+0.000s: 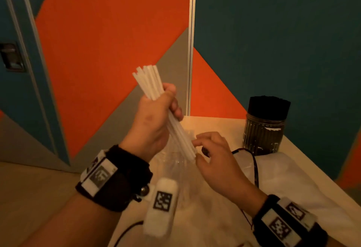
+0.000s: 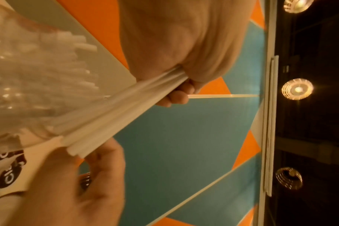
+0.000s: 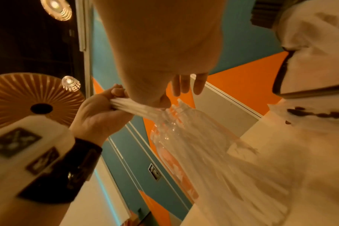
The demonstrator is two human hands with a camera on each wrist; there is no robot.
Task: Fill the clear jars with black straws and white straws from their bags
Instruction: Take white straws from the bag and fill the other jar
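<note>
White plastic straws (image 1: 156, 98), a tight bundle of long thin tubes, sit slanted in the person's left hand (image 1: 154, 121); the fingers and thumb are curled round the middle of the bundle and clamp it, with the upper ends fanning out above the fist and the lower ends pointing down and to the right; in the left wrist view the same bundle (image 2: 114, 116) runs out from under the closed fingers (image 2: 176, 97). The right hand (image 1: 216, 160) meets the lower ends of the bundle; its fingers are loosely bent and slightly apart, the thumb tip and forefinger tip touching the straw ends; whether they pinch them or only steady them cannot be told. Just below the lower ends stands a clear ribbed plastic jar (image 1: 175, 168), hard to make out from the head view; in the right wrist view it (image 3: 172, 137) shows more plainly, with white straws already standing in it and the bundle's ends at its mouth. Behind and to the right, on the pale tabletop (image 1: 214, 123), a second clear jar (image 1: 261, 135) is packed with black straws (image 1: 269, 104) that rise above its rim. A white bag with a dark drawstring (image 1: 289, 172) lies on the table between that jar and the right wrist. Both wrists wear black bands carrying white blocks printed with square black markers; the wall behind is painted in orange, teal and grey shapes.
</note>
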